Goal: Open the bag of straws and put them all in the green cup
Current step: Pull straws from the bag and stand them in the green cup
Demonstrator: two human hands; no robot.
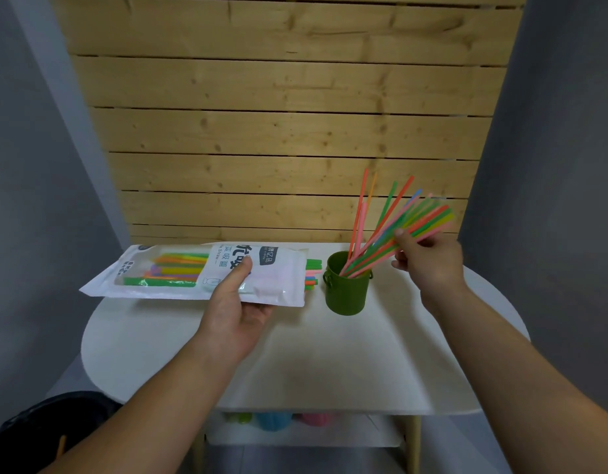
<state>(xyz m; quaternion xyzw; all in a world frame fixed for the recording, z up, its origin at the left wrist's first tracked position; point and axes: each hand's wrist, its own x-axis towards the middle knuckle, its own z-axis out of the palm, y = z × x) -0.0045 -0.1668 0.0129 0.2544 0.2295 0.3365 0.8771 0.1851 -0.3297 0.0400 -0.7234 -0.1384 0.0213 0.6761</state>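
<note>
Over on the right, the fingers and thumb of the right hand (429, 261) are curled round a fanned-out bunch of straws (422, 218), gripping them roughly midway up. The bottom ends of that bunch sit down inside the green cup (347, 289), and the tops lean off to the right. Two thinner orange-pink ones stand steeper at the left of the fan, and honestly I can't tell if the hand has those too. The left hand (237, 302) holds the bag (172, 285) near its right end, thumb (242, 268) pressed flat on the printed front, the other fingers tucked underneath out of sight. The bag lies pretty much flat at the back left of the white table (330, 354); whether it actually rests on it, no idea. Its open end points at the cup, with the bagged straws (313, 273) poking out just beside the cup's side. Behind everything is a wooden slat wall (278, 114), and on the lower shelf (330, 436) under the table sit some blurry coloured plastic cups (275, 420).
</note>
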